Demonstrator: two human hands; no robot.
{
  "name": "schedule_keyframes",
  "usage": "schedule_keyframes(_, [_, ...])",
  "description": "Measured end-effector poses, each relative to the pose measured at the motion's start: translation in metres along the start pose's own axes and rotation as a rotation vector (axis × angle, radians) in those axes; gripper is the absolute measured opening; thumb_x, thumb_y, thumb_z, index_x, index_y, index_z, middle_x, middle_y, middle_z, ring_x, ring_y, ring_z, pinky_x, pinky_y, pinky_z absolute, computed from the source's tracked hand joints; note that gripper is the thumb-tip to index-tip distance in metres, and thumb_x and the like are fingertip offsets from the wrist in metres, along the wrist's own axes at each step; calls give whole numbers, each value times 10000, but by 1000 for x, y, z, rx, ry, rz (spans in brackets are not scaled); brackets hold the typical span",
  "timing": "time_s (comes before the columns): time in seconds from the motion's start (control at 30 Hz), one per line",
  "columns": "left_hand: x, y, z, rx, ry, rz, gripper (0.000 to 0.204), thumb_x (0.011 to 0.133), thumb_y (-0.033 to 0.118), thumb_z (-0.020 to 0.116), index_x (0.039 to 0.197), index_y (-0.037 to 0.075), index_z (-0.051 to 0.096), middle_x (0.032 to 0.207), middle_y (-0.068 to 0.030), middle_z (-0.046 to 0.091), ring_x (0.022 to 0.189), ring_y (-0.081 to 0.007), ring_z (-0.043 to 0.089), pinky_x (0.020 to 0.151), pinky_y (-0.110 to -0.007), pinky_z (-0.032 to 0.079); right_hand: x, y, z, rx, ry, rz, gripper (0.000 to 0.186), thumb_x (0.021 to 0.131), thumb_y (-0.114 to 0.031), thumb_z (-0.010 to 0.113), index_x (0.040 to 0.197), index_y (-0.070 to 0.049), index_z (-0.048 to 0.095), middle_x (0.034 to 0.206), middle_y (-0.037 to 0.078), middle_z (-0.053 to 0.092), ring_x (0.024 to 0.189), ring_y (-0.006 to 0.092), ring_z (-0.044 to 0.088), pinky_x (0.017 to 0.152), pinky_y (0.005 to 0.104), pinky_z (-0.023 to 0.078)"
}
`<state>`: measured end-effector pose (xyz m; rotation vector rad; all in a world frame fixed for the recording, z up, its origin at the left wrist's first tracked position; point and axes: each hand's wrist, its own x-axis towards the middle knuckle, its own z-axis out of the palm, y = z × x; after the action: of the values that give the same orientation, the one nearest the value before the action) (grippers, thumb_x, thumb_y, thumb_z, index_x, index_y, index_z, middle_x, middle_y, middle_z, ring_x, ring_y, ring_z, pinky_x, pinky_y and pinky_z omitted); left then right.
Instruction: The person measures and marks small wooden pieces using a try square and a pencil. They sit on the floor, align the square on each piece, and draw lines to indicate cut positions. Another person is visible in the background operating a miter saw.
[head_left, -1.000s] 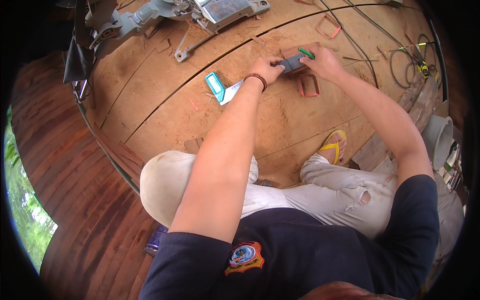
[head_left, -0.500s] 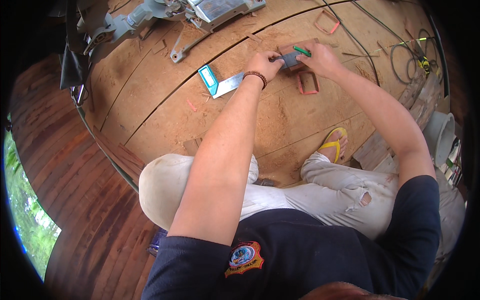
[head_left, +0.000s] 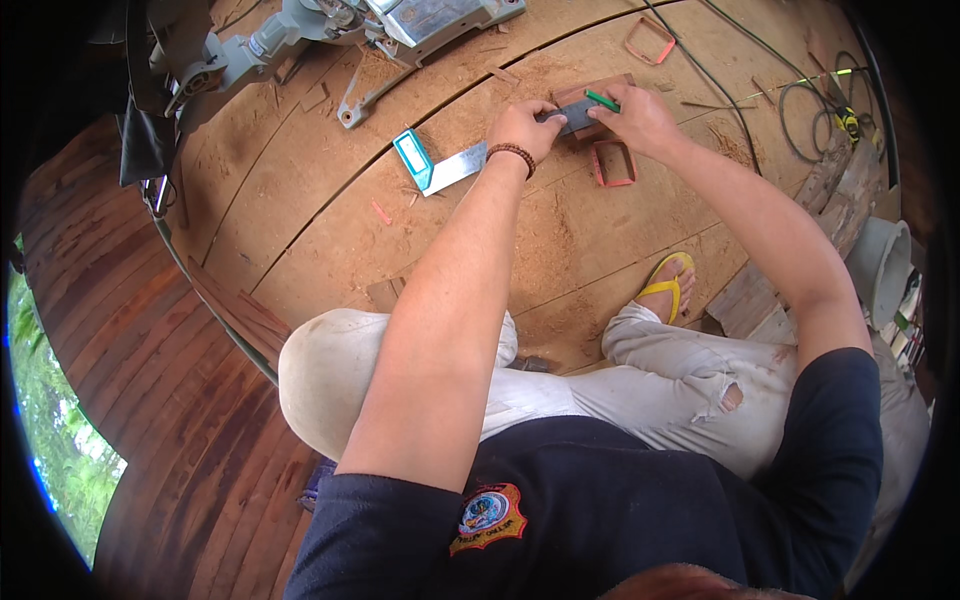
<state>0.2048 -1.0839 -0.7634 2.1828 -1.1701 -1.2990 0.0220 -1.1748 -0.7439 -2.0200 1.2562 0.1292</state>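
Woodworking site: sawdust-strewn plywood floor (head_left: 330, 190), power saw (head_left: 400, 20).

A round embroidered badge (head_left: 487, 517), orange, blue and white, sits on the person's dark shirt chest.

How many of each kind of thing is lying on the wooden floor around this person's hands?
Small reddish wooden frames: 2, one by the right hand, one farther off
Try square with teal handle: 1
Green pencil: 1
Wooden piece under both hands: 1
Yellow sandal: 1
Total: 6
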Motion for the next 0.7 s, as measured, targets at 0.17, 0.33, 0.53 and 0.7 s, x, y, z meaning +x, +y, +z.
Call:
schedule_keyframes(0.17, [0,1,0,-2,13,-7,333,833,318,725,1079,95,743,1021,-160,726,963,-277,687,879,-362,512,0,-1,0,-9,2,8,344,900,-355,669,903,-13,637,794,203,650,784,388,629,710,479,478])
schedule_keyframes(0.33, [0,1,1,27,27,-9,330,829,326,727,1068,100,747,1015,-153,728,961,-277,687,877,-361,513,1,0,2,1,18,10,317,886,-341,682,895,-27,639,779,194,649,774,381,632,707,471,482])
schedule_keyframes(0.53, [1,1,2,34,33,-14,324,826,334,729,1053,104,748,1009,-145,729,957,-273,688,875,-361,513,1,6,2,63,43,-42,259,865,-284,695,918,-36,643,830,185,659,817,366,640,738,449,497])
schedule_keyframes(0.7, [1,0,3,37,40,-17,319,829,327,729,1052,101,746,1005,-140,730,953,-277,687,870,-361,511,1,9,0,84,3,-27,248,868,-255,688,997,-46,651,913,188,668,885,364,642,776,442,499])
